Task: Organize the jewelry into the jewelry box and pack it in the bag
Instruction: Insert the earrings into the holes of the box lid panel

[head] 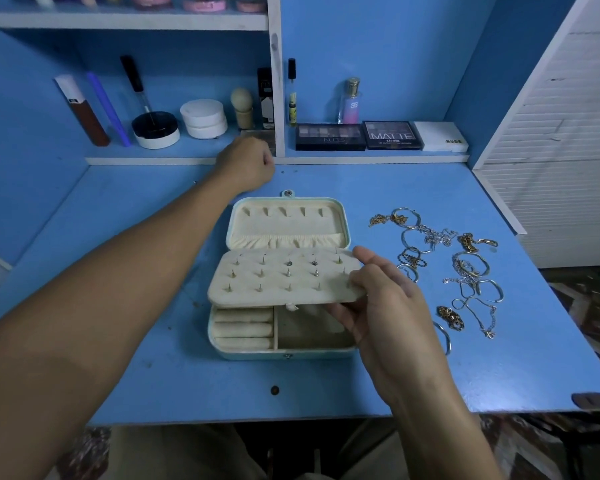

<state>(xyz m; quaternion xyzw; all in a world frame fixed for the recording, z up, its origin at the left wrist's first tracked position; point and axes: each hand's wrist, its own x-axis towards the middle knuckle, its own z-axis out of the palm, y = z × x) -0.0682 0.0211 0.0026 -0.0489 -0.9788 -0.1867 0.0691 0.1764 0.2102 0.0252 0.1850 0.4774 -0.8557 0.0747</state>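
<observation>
Table: flat blue painted top, scuffed and speckled; both forearms reach out over it.
Shelf: white-edged ledge with blue backing, just beyond the left hand; round white jars, a black-lidded pot, tubes, a brush and flat makeup palettes stand on it.
Jewelry box: pale blue rounded-rectangle case, cream velvety lining, lying open between the two hands. Lid part, toward the left hand, has a gathered fabric pocket and a row of small hooks. Base, under the right hand, has three soft ring rolls on the left-hand side and one square compartment beside them; I can't make out any contents there.
Earring panel: padded cream flap with rows of holes, stud posts poking up through it; raised at a tilt over the base.
Jewelry: loose tangle of gold and silver bangles, chains and bracelets, on the table just past the right hand, outside the box.
Right hand: thumb on top, fingers beneath, pinching the earring panel's near-right corner.
Left hand: beyond the box at the shelf edge, fingers curled under; whether it holds anything, cannot tell.
</observation>
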